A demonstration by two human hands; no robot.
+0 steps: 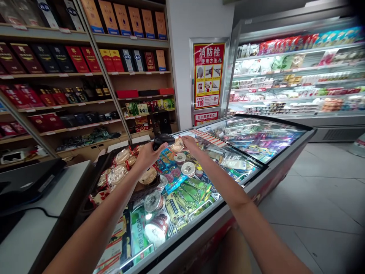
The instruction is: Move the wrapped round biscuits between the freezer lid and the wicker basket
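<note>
My left hand [148, 155] is wrapped round a black handheld barcode scanner [164, 140], whose head points right. Just beside it, my right hand [190, 144] grips a round pastry in clear wrapping [177, 145]. The scanner head and the pastry are close together; I cannot tell whether they touch. Below my left forearm a dark woven basket [142, 194] holds several wrapped round pastries [117, 175] and stands on the glass top of a chest freezer [196, 220]. Parts of the basket are hidden by my left arm.
Through the freezer glass show ice-cream tubs [154, 201] and green packets [194, 191]. A counter [72, 188] with a black device [31, 180] and cable stands at left. Behind are shelves of boxes [76, 59], a red fire-hydrant sign [209, 76] and a lit refrigerated display [299, 70].
</note>
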